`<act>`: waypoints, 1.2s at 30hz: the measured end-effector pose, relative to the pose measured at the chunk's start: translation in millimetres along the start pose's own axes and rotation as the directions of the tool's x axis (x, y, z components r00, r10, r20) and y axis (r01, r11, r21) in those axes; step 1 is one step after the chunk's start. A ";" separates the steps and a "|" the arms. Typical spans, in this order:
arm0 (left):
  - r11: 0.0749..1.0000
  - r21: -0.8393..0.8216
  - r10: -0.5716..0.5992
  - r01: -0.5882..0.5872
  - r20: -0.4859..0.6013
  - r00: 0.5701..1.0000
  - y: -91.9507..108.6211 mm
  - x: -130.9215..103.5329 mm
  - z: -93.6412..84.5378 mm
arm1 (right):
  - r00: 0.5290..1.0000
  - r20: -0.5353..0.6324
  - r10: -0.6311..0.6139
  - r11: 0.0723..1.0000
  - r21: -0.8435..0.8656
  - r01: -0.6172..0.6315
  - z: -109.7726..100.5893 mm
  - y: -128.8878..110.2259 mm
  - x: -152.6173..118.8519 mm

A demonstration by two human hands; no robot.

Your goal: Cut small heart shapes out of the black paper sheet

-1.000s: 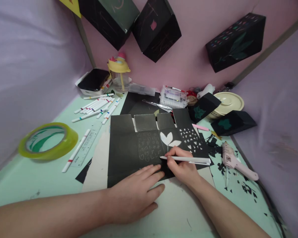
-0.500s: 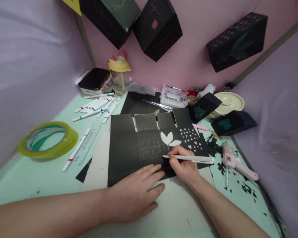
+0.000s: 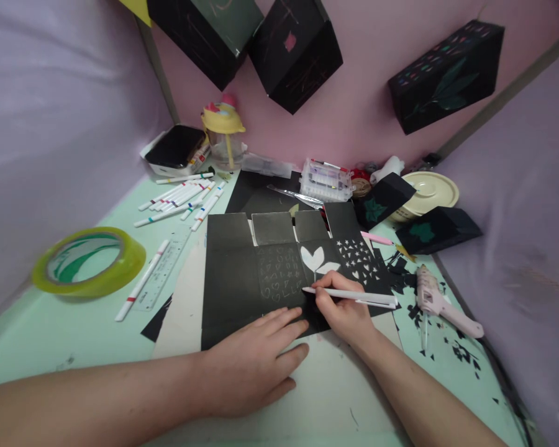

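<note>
And here is the white pen [image 3: 375, 299], lying almost crosswise over the black sheet [image 3: 228, 273], its long axis running left to right, tip to the left and a touch farther from the person, clip end out to the right! The tip sits right by the drawn outlines [image 3: 279, 273], just below the leaf-shaped cut-out [image 3: 312, 258]; whether it touches the paper is too small to tell. The sheet itself stretches widest from side to side, flaps along its far edge, star and heart cut-outs over on its right panel.

Now the hands: the right hand [image 3: 342, 310] is closed in a writing grip, thumb and fingers pinching the pen near its tip. The left hand [image 3: 256, 366] lies open, palm down, fingers a little spread and pointing right, gripping nothing, its fingertips resting on the sheet's near edge
</note>
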State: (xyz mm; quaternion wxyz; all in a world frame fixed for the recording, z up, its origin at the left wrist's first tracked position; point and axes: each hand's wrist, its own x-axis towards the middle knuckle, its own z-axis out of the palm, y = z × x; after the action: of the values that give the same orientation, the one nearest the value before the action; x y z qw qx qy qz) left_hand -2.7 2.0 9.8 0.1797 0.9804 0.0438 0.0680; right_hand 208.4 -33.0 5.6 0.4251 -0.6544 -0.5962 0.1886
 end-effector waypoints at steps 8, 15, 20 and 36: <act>1.000 -0.027 0.003 -0.003 -0.009 1.000 0.2 0.4 -1.0 | 1.000 0.003 -0.008 1.000 0.013 0.008 0.1 2.8 -1.2; 1.000 -0.027 0.009 -0.010 -0.032 0.999 -0.6 -0.6 -0.2 | 0.994 -0.096 -0.051 0.996 0.065 0.058 -0.7 -0.5 -5.9; 1.000 -0.006 0.005 -0.005 -0.047 0.999 -0.3 -0.8 1.0 | 0.992 0.006 -0.123 0.990 0.065 0.122 1.5 -6.1 -9.3; 1.000 0.013 0.001 0.000 -0.026 1.000 0.1 -0.1 1.8 | 0.993 0.030 -0.113 0.993 0.024 0.113 3.1 -7.4 -7.6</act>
State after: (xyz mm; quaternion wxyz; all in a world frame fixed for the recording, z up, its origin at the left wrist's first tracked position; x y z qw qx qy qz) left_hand -2.5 1.2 8.2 0.1726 0.9806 0.0464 0.0806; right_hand 199.8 -39.6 7.6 0.4329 -0.6120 -0.6367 0.1810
